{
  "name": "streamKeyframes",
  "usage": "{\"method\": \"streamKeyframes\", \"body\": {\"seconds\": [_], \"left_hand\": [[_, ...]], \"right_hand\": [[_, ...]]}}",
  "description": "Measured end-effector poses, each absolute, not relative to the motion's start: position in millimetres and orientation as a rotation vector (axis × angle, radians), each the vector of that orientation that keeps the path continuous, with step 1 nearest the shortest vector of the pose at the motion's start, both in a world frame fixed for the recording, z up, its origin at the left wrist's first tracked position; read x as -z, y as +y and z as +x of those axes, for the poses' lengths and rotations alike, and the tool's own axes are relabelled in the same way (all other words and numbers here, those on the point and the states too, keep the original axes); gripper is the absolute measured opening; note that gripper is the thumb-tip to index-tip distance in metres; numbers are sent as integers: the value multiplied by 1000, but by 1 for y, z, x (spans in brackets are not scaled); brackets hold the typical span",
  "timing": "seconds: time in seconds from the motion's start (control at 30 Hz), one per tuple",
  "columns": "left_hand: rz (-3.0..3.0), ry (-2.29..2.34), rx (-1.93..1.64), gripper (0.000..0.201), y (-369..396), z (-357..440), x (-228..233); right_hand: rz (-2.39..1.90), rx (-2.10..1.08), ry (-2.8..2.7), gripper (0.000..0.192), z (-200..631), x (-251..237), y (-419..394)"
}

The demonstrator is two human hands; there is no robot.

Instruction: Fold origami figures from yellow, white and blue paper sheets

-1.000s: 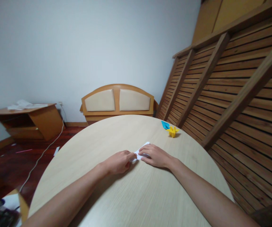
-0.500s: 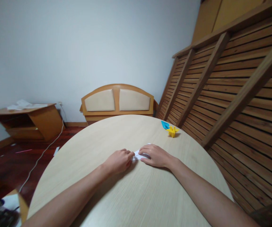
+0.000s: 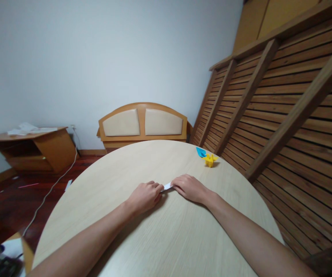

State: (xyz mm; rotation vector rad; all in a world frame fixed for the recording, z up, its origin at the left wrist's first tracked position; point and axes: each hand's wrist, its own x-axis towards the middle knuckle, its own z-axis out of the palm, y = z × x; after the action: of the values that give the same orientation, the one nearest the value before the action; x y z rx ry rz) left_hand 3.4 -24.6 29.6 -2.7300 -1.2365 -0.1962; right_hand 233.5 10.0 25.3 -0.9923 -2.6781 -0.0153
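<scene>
Both hands are closing over the white paper (image 3: 167, 186): the left hand (image 3: 144, 197) and right hand (image 3: 189, 188) are pressing it flat between their fingertips, covering more than a second ago, tightening a fold.

Head view, looking forward-down over round table (image 3: 160, 238).

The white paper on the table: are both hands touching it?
Touching. The head view shows the left hand and right hand pressing the white paper.
</scene>
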Motion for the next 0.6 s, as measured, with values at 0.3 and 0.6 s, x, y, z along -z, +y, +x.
{"method": "streamKeyframes", "body": {"seconds": [0.3,0.6], "left_hand": [[-2623,-1275,321,18,-20,1,-27],[-2604,-1294,496,15,-16,1,-22]], "right_hand": [[-1141,223,-2677,13,228,-44,-1],[-1075,359,-2671,12,223,-49,-7]]}}
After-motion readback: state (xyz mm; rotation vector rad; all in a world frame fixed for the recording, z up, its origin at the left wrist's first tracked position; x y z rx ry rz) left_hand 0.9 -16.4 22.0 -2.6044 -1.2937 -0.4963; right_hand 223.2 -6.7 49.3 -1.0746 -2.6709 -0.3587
